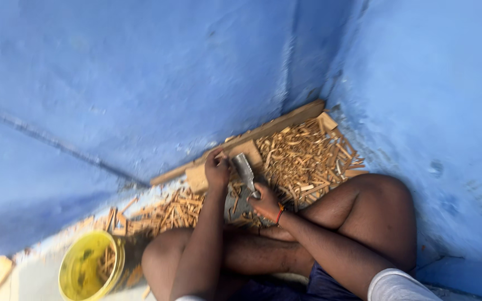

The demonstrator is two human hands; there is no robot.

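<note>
Legs: bare, folded cross-legged on the floor, knees out to both sides; dark blue shorts and a pale sleeve edge at the bottom of the view.
Yellow round plastic bucket [87, 268]: near, by the left knee, tipped toward the camera; a few thin wood sticks lie inside, inner wall smudged dark.
Right hand [265, 202]: curled tight round the handle of a flat grey metal blade [245, 172]; an orange thread band sits on the wrist. The blade rises from the fist and leans up and left; its face looks dull and worn.
Left hand [216, 169]: just left of the blade, fingers bent down and pinched on a small pale wood piece [218, 158] at the block's upper edge; the hand hides most of it, so its shape cannot be told. Blade tip and fingers are close, touching or not is unclear.
Tan rectangular wooden block [245, 156]: lies flat under both hands, rough-sawn, edges chipped.
Heap of split wooden sticks [302, 161]: short, thin, light brown splinters, scattered loose right of the block and trailing left past the knee toward the bucket.
Long wooden plank [269, 129]: beyond the block, along the foot of the wall.
Blue painted walls [140, 72]: far, meeting in a corner; plaster matt, pitted, scuffed.
</note>
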